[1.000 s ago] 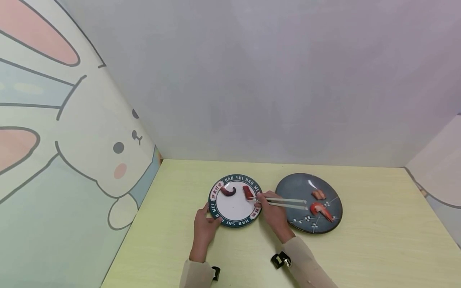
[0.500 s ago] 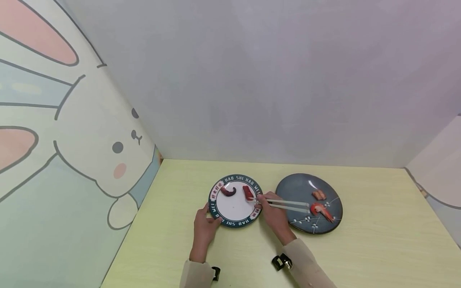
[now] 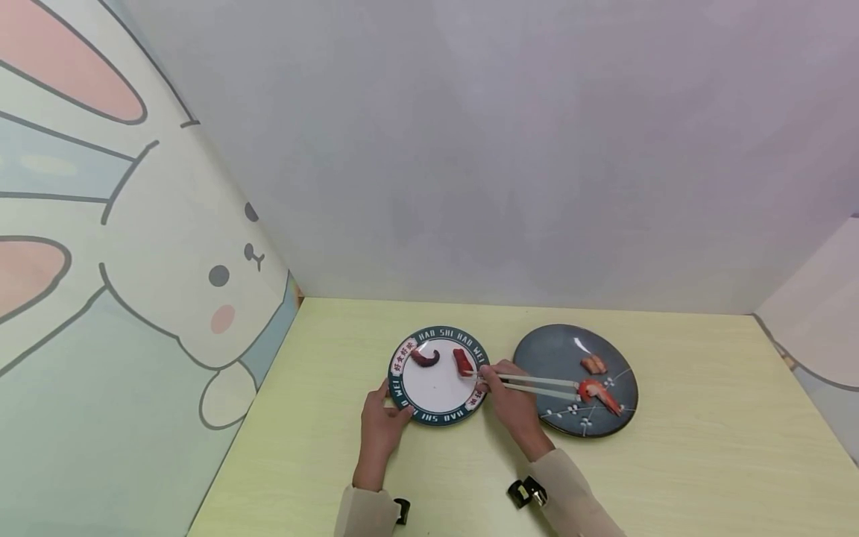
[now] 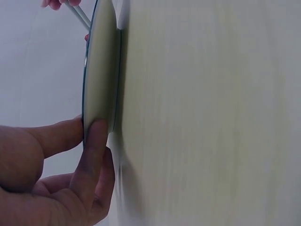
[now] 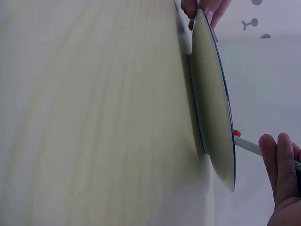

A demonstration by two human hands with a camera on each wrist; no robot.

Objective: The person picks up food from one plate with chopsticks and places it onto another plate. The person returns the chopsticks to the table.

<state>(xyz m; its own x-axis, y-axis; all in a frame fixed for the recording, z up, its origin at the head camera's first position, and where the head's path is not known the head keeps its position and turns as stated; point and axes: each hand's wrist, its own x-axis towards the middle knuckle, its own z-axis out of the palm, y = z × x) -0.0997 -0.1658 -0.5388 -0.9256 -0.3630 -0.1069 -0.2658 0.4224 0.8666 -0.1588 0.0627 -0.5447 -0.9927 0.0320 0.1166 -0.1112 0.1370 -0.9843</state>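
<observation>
Left hand: grip narrowed to a pinch on the rim of the white plate, eight o'clock. Right hand: grip closed round chopsticks, tips at the red piece lying at two o'clock on that plate; whether they touch it, we cannot tell. Dark plate: three o'clock, its edge a narrow gap from the white rim. Past it, we see surface running broadly on.

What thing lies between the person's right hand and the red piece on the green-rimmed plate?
In the head view, the chopsticks: their front ends reach from the right hand to the red piece.
</observation>
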